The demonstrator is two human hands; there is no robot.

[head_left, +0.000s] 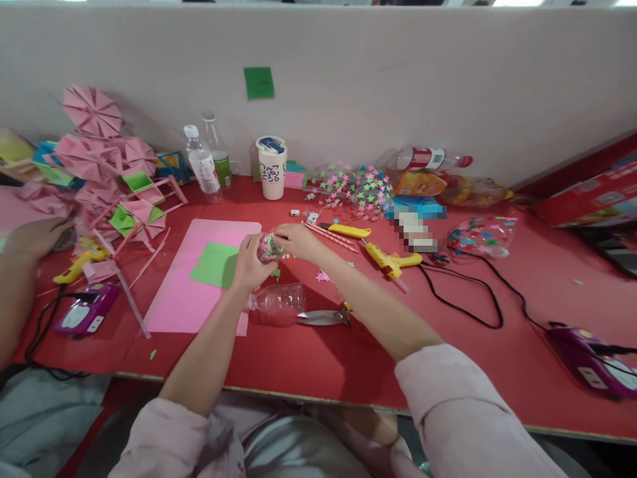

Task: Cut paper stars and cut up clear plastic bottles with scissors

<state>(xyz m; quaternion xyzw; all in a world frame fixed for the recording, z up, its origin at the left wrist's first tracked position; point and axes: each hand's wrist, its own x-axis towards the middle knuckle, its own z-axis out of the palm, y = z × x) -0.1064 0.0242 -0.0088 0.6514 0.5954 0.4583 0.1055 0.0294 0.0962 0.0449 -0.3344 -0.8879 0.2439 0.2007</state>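
My left hand (250, 263) is wrapped round a small clear plastic container (269, 246) with pink and green bits showing in it. My right hand (297, 241) has its fingers curled together at the container's right upper edge; what they pinch is hidden. Under my hands lie small green paper scraps (277, 274). Close to my wrists, a cut clear bottle (279, 302) lies on its side beside scissors (323, 318). A green square of paper (213, 265) rests on a pink sheet (179, 299) to the left.
A yellow glue gun (391, 260), yellow cutter (348, 230) and striped straws (331, 236) lie to the right. Behind stand a white cup (272, 169), a bottle (202, 166) and star-filled clear plastic (368, 189). Pink paper structures (107, 156) and another person's hand (37, 238) are at left.
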